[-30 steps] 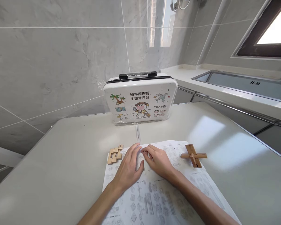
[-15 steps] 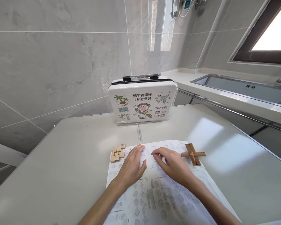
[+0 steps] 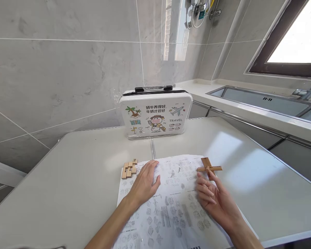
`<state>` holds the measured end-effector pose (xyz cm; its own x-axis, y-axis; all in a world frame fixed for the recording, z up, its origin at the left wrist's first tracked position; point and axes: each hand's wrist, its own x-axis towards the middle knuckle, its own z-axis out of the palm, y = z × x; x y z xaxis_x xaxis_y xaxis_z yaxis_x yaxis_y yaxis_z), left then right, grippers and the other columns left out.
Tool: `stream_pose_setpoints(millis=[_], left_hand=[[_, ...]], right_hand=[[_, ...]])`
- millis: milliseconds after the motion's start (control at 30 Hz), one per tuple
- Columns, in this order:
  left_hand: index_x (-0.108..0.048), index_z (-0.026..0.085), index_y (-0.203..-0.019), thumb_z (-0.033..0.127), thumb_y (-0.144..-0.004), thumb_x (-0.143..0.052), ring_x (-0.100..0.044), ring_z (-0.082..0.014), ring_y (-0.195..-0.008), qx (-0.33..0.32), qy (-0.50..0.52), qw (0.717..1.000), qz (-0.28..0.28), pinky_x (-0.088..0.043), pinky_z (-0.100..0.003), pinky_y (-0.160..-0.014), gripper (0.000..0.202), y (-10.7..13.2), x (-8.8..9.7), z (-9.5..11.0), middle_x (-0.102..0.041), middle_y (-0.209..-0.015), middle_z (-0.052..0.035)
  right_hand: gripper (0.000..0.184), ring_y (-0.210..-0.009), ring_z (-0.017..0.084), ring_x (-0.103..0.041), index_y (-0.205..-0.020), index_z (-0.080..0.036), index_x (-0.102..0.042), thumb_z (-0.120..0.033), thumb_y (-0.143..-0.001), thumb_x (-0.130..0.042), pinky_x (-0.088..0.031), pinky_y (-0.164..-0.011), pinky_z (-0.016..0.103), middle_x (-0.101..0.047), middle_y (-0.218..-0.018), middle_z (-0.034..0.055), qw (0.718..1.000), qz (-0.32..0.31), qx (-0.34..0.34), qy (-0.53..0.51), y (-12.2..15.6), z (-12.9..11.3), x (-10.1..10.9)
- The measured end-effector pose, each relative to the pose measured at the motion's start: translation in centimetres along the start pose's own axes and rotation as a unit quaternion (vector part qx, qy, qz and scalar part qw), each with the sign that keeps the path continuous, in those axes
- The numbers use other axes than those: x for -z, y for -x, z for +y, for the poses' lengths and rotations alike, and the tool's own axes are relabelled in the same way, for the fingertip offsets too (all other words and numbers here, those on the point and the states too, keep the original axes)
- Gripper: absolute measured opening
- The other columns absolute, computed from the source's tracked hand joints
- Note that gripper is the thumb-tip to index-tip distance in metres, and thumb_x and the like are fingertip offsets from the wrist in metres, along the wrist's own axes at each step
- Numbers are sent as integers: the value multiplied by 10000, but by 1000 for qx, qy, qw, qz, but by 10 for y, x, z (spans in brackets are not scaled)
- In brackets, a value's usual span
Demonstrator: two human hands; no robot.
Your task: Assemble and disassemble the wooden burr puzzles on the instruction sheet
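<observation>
My left hand (image 3: 145, 183) lies flat on a large printed paper sheet (image 3: 171, 193), thumb spread and nothing in it. My right hand (image 3: 219, 200) is turned palm up over the sheet's right side, fingers loosely bent and apart. Its upper fingertips reach a wooden cross-shaped puzzle (image 3: 206, 162), overlapping its near arm; whether they touch it I cannot tell. Interlocked light wooden pieces (image 3: 129, 169) form a second block at the sheet's upper left corner, beside my left hand.
A white case (image 3: 155, 112) with cartoon prints, wrapped in clear plastic, stands upright at the back of the white table (image 3: 93, 166). To the right is a counter with a sink (image 3: 261, 100) and a faucet (image 3: 307, 91). Grey tiled walls (image 3: 67, 76) rise behind.
My right hand has moved right from the middle of the sheet to the wooden cross and turned palm up. My left hand has stayed in place. The view has shifted slightly.
</observation>
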<state>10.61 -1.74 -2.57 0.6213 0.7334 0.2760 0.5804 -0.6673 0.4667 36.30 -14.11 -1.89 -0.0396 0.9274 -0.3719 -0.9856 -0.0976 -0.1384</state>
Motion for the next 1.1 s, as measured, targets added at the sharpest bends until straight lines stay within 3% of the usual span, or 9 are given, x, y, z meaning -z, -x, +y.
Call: stream_pose_setpoints(millis=[200, 333, 433, 500, 600, 733, 833, 967, 1100], left_hand=[[-409, 253, -1509, 243, -1020, -542, -537, -316, -1435, -5, 7, 1000, 11, -496, -565, -1177, 506, 1, 1, 1, -563, -1517, -128], [-433, 255, -1498, 238, -1013, -550, -537, -316, -1433, -6, 22, 1000, 15, -490, -567, -1178, 499, 1, 1, 1, -572, -1510, -122], [-467, 261, -1477, 254, -1015, -556, -551, -318, -1413, 14, 52, 998, 14, -478, -572, -1183, 471, 0, 4, 3, -592, -1484, -117], [-464, 278, -1488, 306, -1004, -602, -563, -330, -1398, 50, 95, 994, 4, -496, -572, -1159, 504, 0, 7, 4, -583, -1492, -119], [-363, 316, -1564, 406, -924, -749, -538, -351, -1430, 81, 208, 975, -18, -515, -562, -1140, 753, -1, 10, 6, -488, -1594, -135], [-213, 329, -1627, 504, -803, -877, -386, -348, -1552, 33, 359, 932, -38, -380, -582, -1253, 1072, -2, 11, 7, -351, -1693, -154], [-237, 316, -1630, 600, -723, -909, -348, -366, -1571, 20, 406, 913, -48, -314, -597, -1284, 1164, -4, 15, 10, -354, -1693, -170], [-367, 288, -1594, 620, -646, -944, -410, -393, -1533, 18, 428, 901, -63, -329, -595, -1276, 1159, -5, 21, 13, -424, -1655, -176], [-512, 290, -1508, 541, -647, -970, -514, -377, -1455, 39, 428, 899, -78, -400, -556, -1241, 1007, -5, 24, 14, -536, -1573, -149]], right_hand=[[191, -479, 69, -429, -1090, -215, -543, -166, -987, -697, -408, -399, 141, -434, -689, -92, 999, -22, 45, -6, -9, -2, -3], [145, -484, 87, -304, -972, -218, -580, -257, -977, -719, -363, -420, 166, -310, -656, -94, 988, -6, 77, 137, -11, 3, -6], [297, -510, 111, -245, -803, -215, -573, -415, -1010, -650, -326, -466, 226, -293, -628, -79, 947, -15, 63, 313, -13, 7, -14], [474, -522, 118, -264, -632, -217, -470, -462, -1024, -573, -317, -516, 264, -305, -585, -65, 907, -55, 35, 416, -17, 7, -22], [495, -504, 115, -286, -556, -231, -380, -429, -989, -515, -284, -552, 297, -315, -524, -60, 846, -127, 2, 517, -30, 6, -36], [354, -447, 98, -243, -569, -238, -370, -300, -900, -478, -214, -522, 304, -305, -473, -79, 803, -203, -57, 557, -56, 6, -50], [310, -439, 87, -209, -549, -243, -360, -262, -832, -486, -171, -482, 294, -303, -477, -83, 784, -231, -106, 567, -74, 8, -55], [314, -434, 79, -200, -514, -245, -368, -269, -789, -518, -154, -456, 281, -312, -470, -82, 760, -292, -173, 554, -86, 12, -52], [314, -423, 83, -221, -505, -244, -382, -274, -785, -523, -170, -447, 270, -315, -454, -81, 772, -300, -181, 531, -89, 17, -44]])
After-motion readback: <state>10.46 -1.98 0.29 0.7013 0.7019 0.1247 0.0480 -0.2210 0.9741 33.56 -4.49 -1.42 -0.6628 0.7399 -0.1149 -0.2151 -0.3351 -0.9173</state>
